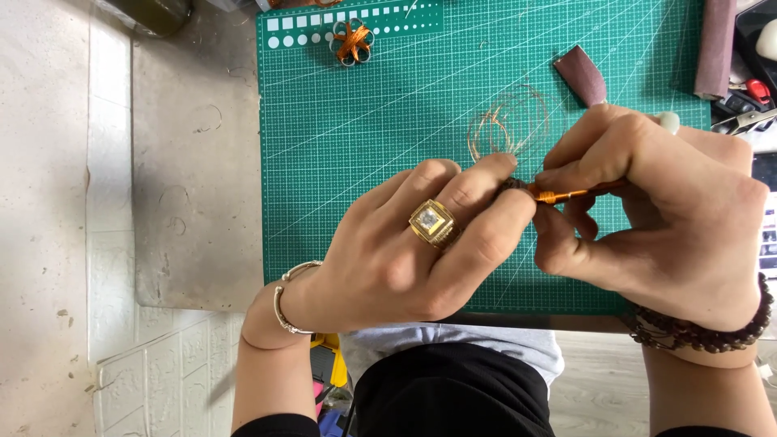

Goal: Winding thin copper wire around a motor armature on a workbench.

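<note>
Right hand (664, 218) pinching orange tool (566, 194) over green mat (364, 121), fingers curled, palm down. Left hand (405, 251) fingertips closed on small dark piece (515, 185) at tool tip. Piece mostly hidden by fingers. Wire coil (510, 121) just behind.

Head view, straight down, close.

Matt green rubbery cutting mat (388, 121), glossy copper wire coil (508, 121), rough concrete.
</note>
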